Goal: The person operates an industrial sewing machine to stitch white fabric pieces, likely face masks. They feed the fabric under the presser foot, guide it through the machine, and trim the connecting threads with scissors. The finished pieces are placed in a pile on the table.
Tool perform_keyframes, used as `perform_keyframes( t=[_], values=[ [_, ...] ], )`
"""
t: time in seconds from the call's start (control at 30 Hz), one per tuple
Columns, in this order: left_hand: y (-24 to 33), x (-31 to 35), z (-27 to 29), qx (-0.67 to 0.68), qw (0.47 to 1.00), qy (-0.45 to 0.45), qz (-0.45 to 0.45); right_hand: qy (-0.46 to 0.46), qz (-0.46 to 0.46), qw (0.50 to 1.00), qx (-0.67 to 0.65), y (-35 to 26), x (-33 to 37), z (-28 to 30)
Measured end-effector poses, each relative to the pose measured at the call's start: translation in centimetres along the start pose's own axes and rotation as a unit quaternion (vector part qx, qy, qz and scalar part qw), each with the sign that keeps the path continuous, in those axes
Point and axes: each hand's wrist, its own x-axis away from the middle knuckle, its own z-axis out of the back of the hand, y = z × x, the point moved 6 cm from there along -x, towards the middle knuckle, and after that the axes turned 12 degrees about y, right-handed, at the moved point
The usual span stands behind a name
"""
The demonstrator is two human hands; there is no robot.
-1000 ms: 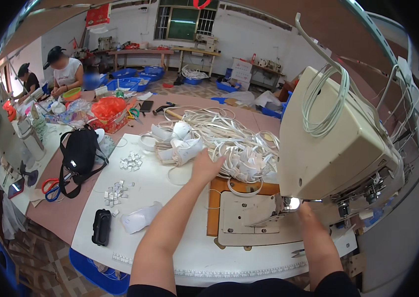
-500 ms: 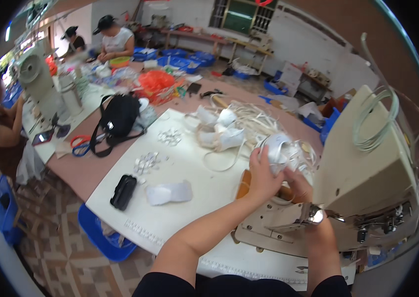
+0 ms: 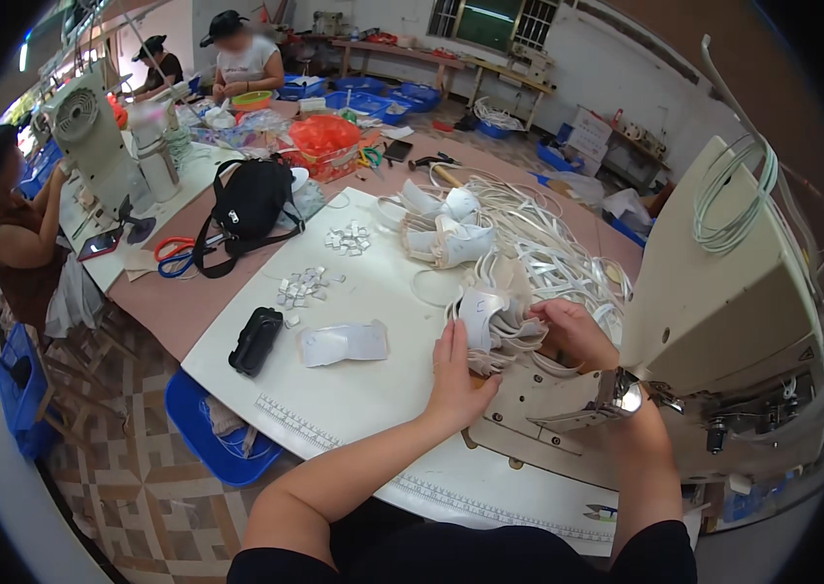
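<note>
A bundle of curved, layered white pieces (image 3: 495, 316) with beige edges stands on the white tabletop beside the sewing machine's bed. It is held between my two hands. My left hand (image 3: 456, 380) presses against its near left side, with the fingers pointing up along it. From behind the machine's bed, my right hand (image 3: 575, 331) reaches round to its right side, fingers bent against the layers. The sewing machine (image 3: 723, 302) hides part of my right wrist. A similar white bundle (image 3: 443, 234) lies just beyond, next to a heap of long white straps (image 3: 553, 238).
On the tabletop lie a flat white piece (image 3: 344, 345), a black case (image 3: 256, 341) and small white tabs (image 3: 307, 286). A black bag (image 3: 249, 202) and scissors (image 3: 177, 255) lie further left. Blue tubs (image 3: 208, 438) stand on the floor. Several people sit at the far left.
My hands have come down nearer and to the left with the white bundle, now upright by the machine bed. My left hand has shifted from its top to its near left side.
</note>
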Motion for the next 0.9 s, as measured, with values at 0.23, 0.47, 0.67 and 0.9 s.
perform_keyframes(
  t=[0.23,0.47,0.67,0.9],
  values=[
    [1.5,0.8,-0.4,-0.077,0.993,-0.024,-0.083,0.049,-0.031,0.998,-0.035,1.1,1.8,1.1],
    [-1.3,-0.4,-0.1,-0.067,0.995,0.056,-0.045,0.299,0.018,0.951,-0.08,2.8,5.7,8.1],
    [-2.9,-4.3,1.5,-0.04,0.98,0.022,0.192,0.432,0.049,0.889,-0.141,4.5,18.8,8.5],
    [-5.5,-9.0,0.5,0.201,0.932,-0.073,0.294,0.434,0.011,0.886,-0.159,5.6,26.2,5.8]
  ],
)
